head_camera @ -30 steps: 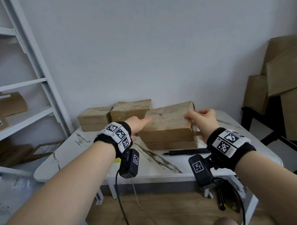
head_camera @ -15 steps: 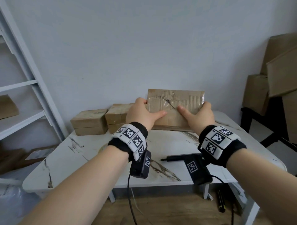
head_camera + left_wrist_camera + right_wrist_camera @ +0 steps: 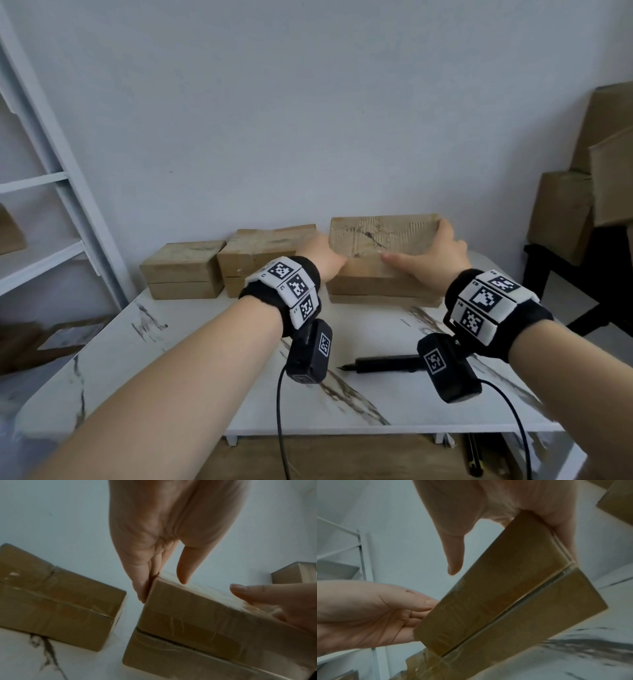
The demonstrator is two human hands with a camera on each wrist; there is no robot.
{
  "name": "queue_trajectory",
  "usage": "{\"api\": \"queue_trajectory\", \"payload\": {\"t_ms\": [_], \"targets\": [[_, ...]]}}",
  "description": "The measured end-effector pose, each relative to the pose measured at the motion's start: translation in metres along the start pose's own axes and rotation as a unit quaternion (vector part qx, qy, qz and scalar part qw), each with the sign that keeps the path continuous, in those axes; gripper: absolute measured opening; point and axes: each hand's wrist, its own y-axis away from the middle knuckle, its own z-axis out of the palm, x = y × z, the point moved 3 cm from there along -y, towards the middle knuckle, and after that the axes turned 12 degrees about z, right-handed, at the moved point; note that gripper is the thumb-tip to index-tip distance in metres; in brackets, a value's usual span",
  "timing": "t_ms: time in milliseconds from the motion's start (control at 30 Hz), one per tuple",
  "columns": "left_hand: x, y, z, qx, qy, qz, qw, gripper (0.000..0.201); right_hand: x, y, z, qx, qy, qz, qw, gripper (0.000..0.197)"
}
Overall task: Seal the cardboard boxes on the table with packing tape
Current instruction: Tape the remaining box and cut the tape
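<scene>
Both hands grasp one cardboard box at the table's far edge.

The marble-patterned table (image 3: 191, 383) carries three boxes along the far wall. The right box (image 3: 383, 236) is clamped between left hand (image 3: 325, 257) and right hand (image 3: 442, 253), fingers on its ends, thumbs on top. A black pen (image 3: 383, 364) lies nearer.
</scene>
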Motion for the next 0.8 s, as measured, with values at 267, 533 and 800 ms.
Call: {"api": "queue_trajectory", "payload": {"t_ms": [267, 533, 800], "targets": [[-0.028, -0.023, 0.016, -0.056, -0.030, -0.046, 0.997, 0.060, 0.000, -0.030, 0.022, -0.028, 0.266, -0.018, 0.963, 0.077], [-0.017, -0.039, 0.025, -0.085, 0.044, -0.020, 0.995, 0.047, -0.002, -0.038, 0.050, -0.066, 0.438, -0.125, 0.888, 0.067], [-0.017, -0.048, 0.023, -0.142, -0.044, -0.049, 0.988, 0.052, -0.004, -0.033, 0.052, -0.055, 0.488, -0.135, 0.861, 0.086]]}}
